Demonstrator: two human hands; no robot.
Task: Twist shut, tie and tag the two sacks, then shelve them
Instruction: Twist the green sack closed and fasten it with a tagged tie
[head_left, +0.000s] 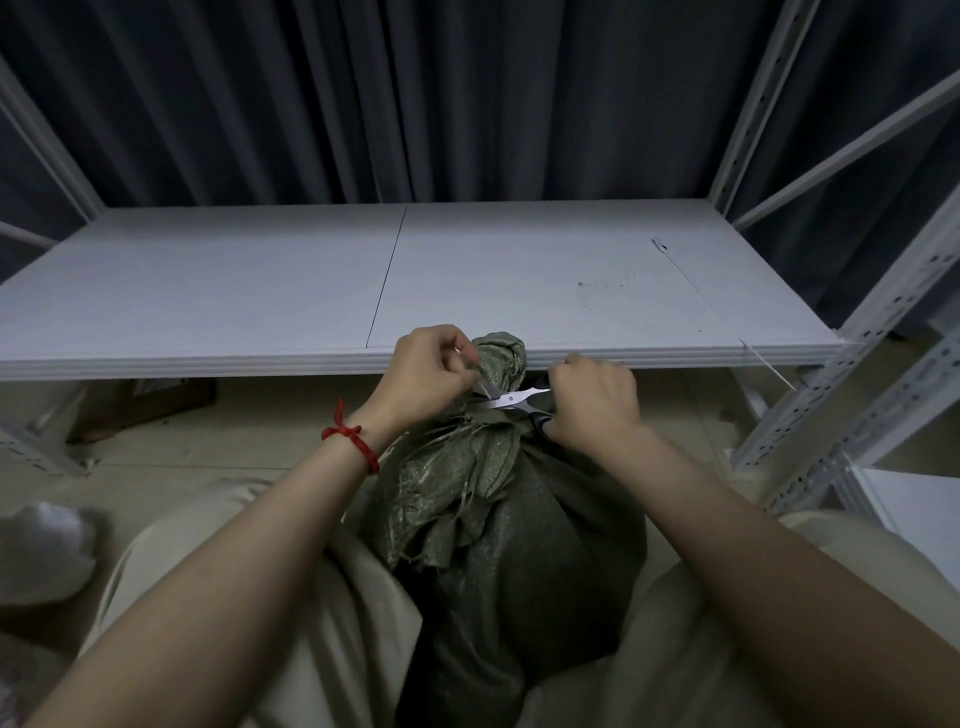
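Note:
A dark green woven sack (524, 561) stands between my knees, its neck twisted and bunched just under the shelf's front edge. My left hand (423, 374) pinches a thin pale strand by the neck. My right hand (592, 405) grips black-handled scissors (511, 400), whose blades point left at the strand beside the neck. The white shelf board (260, 280) lies right behind the sack. No second sack can be told for sure.
A white zip tie (675, 265) lies on the shelf's right part. Perforated white uprights (852, 374) stand at the right. A pale bundle (41, 551) sits on the floor at the left. Dark curtains hang behind the rack.

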